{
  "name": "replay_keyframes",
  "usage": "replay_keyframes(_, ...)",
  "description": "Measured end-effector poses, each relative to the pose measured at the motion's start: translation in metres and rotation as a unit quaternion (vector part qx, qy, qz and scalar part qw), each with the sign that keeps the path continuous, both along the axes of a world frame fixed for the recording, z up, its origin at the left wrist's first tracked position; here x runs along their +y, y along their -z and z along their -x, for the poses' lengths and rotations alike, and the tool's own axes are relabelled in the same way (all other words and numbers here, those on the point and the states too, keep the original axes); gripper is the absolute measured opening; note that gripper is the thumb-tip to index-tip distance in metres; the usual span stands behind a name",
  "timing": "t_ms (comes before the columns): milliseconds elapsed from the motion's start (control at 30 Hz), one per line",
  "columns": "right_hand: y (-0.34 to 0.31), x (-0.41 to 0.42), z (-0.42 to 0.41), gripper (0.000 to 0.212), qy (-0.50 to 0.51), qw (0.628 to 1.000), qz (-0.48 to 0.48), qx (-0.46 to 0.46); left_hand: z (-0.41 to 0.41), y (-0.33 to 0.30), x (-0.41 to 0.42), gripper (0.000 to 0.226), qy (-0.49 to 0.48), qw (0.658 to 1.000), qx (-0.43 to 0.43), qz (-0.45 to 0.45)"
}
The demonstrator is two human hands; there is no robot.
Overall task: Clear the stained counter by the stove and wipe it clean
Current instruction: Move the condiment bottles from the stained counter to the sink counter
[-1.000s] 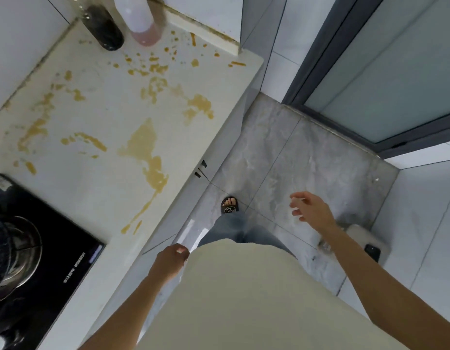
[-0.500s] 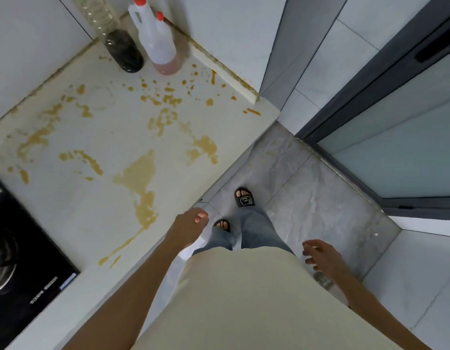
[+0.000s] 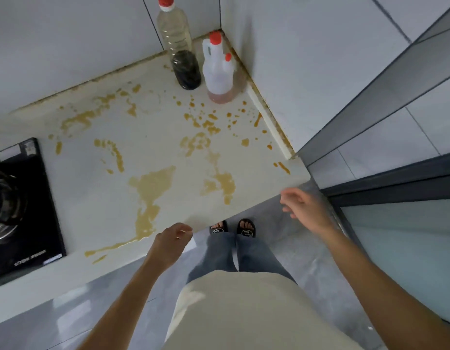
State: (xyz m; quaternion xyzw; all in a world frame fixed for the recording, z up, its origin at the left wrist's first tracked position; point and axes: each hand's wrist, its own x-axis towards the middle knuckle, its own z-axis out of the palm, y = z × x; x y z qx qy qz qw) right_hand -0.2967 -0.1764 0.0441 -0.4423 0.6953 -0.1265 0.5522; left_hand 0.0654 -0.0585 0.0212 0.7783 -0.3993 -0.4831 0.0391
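Both hands are empty: the left hand (image 3: 172, 242) is held loosely curled at the front edge of the counter (image 3: 97, 195) in the lower middle of the frame, and the right hand (image 3: 304, 205), fingers relaxed and slightly spread, is held just off the counter's right front corner. Nothing is gripped.

Two bottles are seen standing in the back corner, upper middle of the frame: a tall clear bottle (image 3: 178, 46) with dark liquid at its base and, just beside it, a white jug (image 3: 217, 72) with red caps. Both are judged top-heavy and easily knocked over if reached for carelessly, since walls close in behind and to the right. Yellow-brown stains (image 3: 153, 188) are spread between hands and bottles; a sleeve or forearm could be dragged through them, and the pool nearest the front edge could be pushed onto the floor.

At the left edge the black stove (image 3: 29, 198) sits flush in the counter. Open room is found only along the front edge.
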Motion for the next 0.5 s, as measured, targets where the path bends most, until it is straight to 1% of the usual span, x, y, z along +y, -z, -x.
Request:
replay_keyframes(67,-0.009,-0.039,-0.022,0.014,-0.007,1.000,0.025,-0.017,-0.002,-0.003,-0.024,0.016,-0.031,0.999,0.026,0.023)
replay_keyframes(200,-0.021,-0.109,-0.071,0.036,-0.015,0.996,0.072,-0.053,-0.012,-0.009,-0.094,0.012,-0.079,0.991,0.071,0.079)
replay_keyframes(333,-0.016,-0.172,-0.117,0.070,0.001,0.989,0.122,-0.080,-0.029,-0.016,-0.177,0.012,-0.132,0.976,0.089,0.150)
replay_keyframes(433,-0.006,-0.214,-0.147,0.098,0.011,0.986,0.149,-0.081,-0.040,-0.018,-0.234,0.029,-0.140,0.968,0.090,0.188)
replay_keyframes(500,0.001,-0.235,-0.164,0.103,0.033,0.977,0.187,-0.098,-0.047,-0.017,-0.274,0.042,-0.140,0.965,0.089,0.205)
